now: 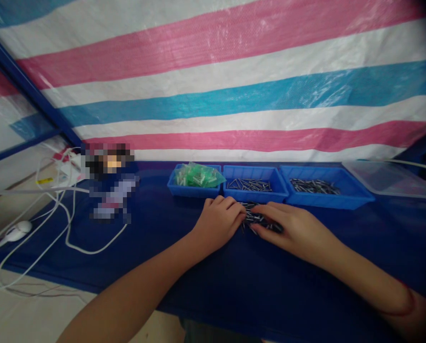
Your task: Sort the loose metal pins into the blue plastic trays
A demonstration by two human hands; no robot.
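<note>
A loose pile of small thin metal pieces (pixel 253 215), like pins or screws, lies on the blue table between my two hands. At its left edge is my left hand (pixel 222 220), its fingers bent and pressed together. The tips touch the pile, and what they hold, if anything, is hidden. My right hand (pixel 295 226) reaches in from the right, thumb and fingers apart around that side of the pile. Just behind stands a blue bin (pixel 282 193) with similar metal pieces (pixel 250 185) in it.
A left blue bin (pixel 195 192) holds a green-and-clear plastic bag (pixel 200 176). A right blue bin (pixel 352 201) contains more metal pieces (pixel 315 186). Clear plastic (pixel 388 178) lies at far right. White cables (pixel 68 228) and a blurred-out item (pixel 115 197) occupy the left. Striped sheeting (pixel 213 109) hangs behind.
</note>
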